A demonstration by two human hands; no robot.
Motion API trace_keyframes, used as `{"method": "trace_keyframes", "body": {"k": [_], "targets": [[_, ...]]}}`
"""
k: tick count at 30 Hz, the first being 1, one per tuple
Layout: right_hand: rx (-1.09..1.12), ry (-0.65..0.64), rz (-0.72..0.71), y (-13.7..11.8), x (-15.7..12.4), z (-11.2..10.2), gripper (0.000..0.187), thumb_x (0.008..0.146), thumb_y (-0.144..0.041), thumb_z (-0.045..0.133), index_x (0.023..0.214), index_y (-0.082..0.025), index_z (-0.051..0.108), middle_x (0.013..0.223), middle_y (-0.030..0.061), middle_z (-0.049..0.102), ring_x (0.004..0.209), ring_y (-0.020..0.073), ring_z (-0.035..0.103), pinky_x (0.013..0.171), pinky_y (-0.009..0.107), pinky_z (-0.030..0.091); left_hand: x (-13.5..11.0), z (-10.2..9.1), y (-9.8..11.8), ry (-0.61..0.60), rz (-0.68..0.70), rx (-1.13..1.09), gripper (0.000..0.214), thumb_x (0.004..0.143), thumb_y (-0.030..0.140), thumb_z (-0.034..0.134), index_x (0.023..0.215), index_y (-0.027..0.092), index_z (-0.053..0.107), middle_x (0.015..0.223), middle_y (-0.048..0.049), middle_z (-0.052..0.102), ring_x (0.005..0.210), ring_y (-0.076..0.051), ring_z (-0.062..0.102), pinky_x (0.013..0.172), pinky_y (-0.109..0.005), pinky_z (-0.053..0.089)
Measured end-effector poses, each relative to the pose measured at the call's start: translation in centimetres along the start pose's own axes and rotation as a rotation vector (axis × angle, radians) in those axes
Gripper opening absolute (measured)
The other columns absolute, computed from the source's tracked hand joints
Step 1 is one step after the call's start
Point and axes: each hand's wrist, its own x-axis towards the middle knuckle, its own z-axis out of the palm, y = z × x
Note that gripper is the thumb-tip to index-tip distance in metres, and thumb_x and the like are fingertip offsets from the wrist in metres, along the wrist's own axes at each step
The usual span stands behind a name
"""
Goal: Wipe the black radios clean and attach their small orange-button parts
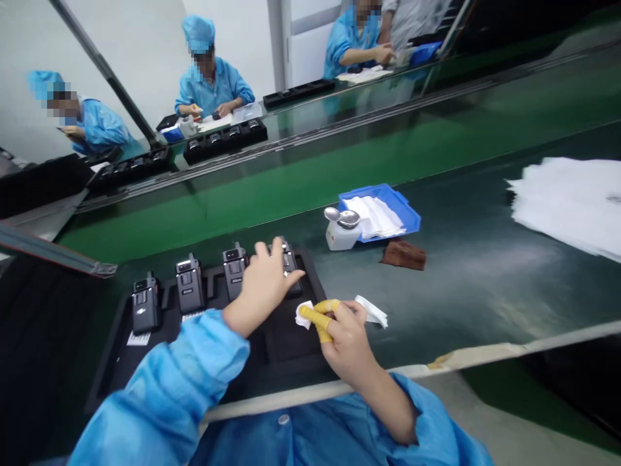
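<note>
My left hand [264, 277] is over the right end of a black tray [315, 275], fingers and thumb apart. Partly hidden behind it is a black handheld device [291, 262] like a walkie-talkie; whether the fingers touch it is unclear. Similar devices stand in the tray to the left, among them one at the far left [145, 307], one beside it [189, 285] and one close to my left hand [233, 272]. Yellow finger cots cover some fingers of my right hand [347, 333], which pinches a folded white wipe [303, 315]. Behind that hand, a white strip [372, 312] sticks out.
Beyond the tray stands a white pump bottle [342, 236] with a metal top, against a blue bin [405, 210] of white wipes. A brown cloth [404, 254] lies nearby. White sheets [572, 204] are stacked at right. Co-workers in blue [213, 87] sit across the green conveyor [310, 169].
</note>
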Motion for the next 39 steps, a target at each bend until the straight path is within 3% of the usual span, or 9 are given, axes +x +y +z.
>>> {"method": "trace_keyframes", "body": {"k": [5, 9, 13, 16, 19, 23, 27, 31, 39], "targets": [[-0.006, 0.084, 0.010, 0.4, -0.7, 0.9, 0.038, 0.070, 0.000, 0.042, 0.081, -0.022, 0.070, 0.075, 0.0018, 0.059, 0.074, 0.0150, 0.054, 0.080, 0.037, 0.034, 1.7, 1.7, 2.6, -0.084, -0.068, -0.130, 0.081, 0.078, 0.048, 0.065, 0.142, 0.013, 0.028, 0.128, -0.0235, 0.040, 0.098, -0.037, 0.062, 0.075, -0.042, 0.051], [0.002, 0.138, -0.002, 0.5, -0.9, 0.8, 0.039, 0.077, -0.003, 0.044, 0.093, -0.027, 0.070, 0.077, 0.0005, 0.060, 0.073, 0.0144, 0.055, 0.079, 0.036, 0.035, 1.8, 2.1, 1.4, -0.093, -0.048, -0.298, 0.087, 0.073, 0.033, 0.070, 0.143, 0.012, 0.023, 0.132, -0.0239, 0.039, 0.101, -0.036, 0.063, 0.079, -0.041, 0.050], [0.041, 0.153, 0.009, 0.5, -0.4, -0.5, 0.039, 0.081, -0.005, 0.047, 0.099, -0.031, 0.069, 0.082, -0.0004, 0.062, 0.072, 0.0137, 0.057, 0.079, 0.036, 0.036, -0.5, 1.5, -0.6, -0.078, 0.025, -0.482, 0.099, 0.065, 0.023, 0.072, 0.143, 0.007, 0.014, 0.131, -0.0212, 0.045, 0.117, -0.030, 0.054, 0.094, -0.036, 0.045], [0.049, 0.192, 0.024, 0.4, 0.7, -2.0, 0.039, 0.083, -0.008, 0.051, 0.104, -0.035, 0.067, 0.085, -0.0010, 0.063, 0.074, 0.0141, 0.058, 0.077, 0.035, 0.036, -3.2, 0.9, -1.8, -0.062, 0.085, -0.591, 0.087, 0.059, 0.012, 0.069, 0.137, 0.011, 0.029, 0.128, -0.0148, 0.052, 0.119, -0.026, 0.051, 0.100, -0.035, 0.041], [0.056, 0.218, 0.002, -0.2, 2.1, -3.2, 0.041, 0.082, -0.006, 0.054, 0.108, -0.036, 0.066, 0.087, -0.0006, 0.063, 0.078, 0.0144, 0.058, 0.077, 0.034, 0.036, -5.6, 0.6, -2.7, -0.045, 0.146, -0.703, 0.065, 0.055, 0.004, 0.062, 0.116, 0.017, 0.048, 0.116, -0.0076, 0.058, 0.108, -0.024, 0.057, 0.096, -0.036, 0.045], [0.083, 0.177, -0.057, -1.9, 3.7, -3.7, 0.041, 0.082, -0.004, 0.051, 0.107, -0.033, 0.066, 0.085, -0.0003, 0.062, 0.078, 0.0134, 0.058, 0.081, 0.035, 0.035, -7.5, 0.8, -3.5, -0.002, 0.203, -0.840, 0.056, 0.054, 0.001, 0.056, 0.106, 0.020, 0.050, 0.109, -0.0041, 0.060, 0.104, -0.022, 0.058, 0.093, -0.037, 0.046], [0.034, 0.103, -0.159, -3.5, 4.5, -3.5, 0.042, 0.081, -0.004, 0.047, 0.106, -0.031, 0.066, 0.087, -0.0009, 0.064, 0.077, 0.0114, 0.057, 0.085, 0.036, 0.031, -7.9, 1.5, -3.8, 0.016, 0.245, -0.866, 0.058, 0.055, 0.001, 0.053, 0.109, 0.022, 0.049, 0.112, -0.0042, 0.059, 0.106, -0.022, 0.057, 0.093, -0.038, 0.046], [-0.057, 0.049, -0.240, -4.6, 5.2, -3.1, 0.038, 0.081, -0.004, 0.045, 0.094, -0.030, 0.069, 0.081, -0.0037, 0.065, 0.073, 0.0091, 0.054, 0.088, 0.035, 0.026, -7.9, 1.9, -3.8, 0.021, 0.286, -0.881, 0.058, 0.055, 0.001, 0.053, 0.109, 0.021, 0.049, 0.110, -0.0049, 0.060, 0.102, -0.022, 0.059, 0.090, -0.038, 0.048], [-0.135, -0.001, -0.333, -5.2, 5.2, -3.6, 0.036, 0.083, -0.004, 0.040, 0.086, -0.026, 0.069, 0.074, -0.0046, 0.065, 0.075, 0.0103, 0.054, 0.090, 0.038, 0.023, -7.7, 1.6, -3.6, 0.018, 0.270, -0.874, 0.053, 0.053, 0.002, 0.054, 0.102, 0.022, 0.051, 0.106, -0.0044, 0.061, 0.099, -0.022, 0.060, 0.087, -0.039, 0.048]]}}
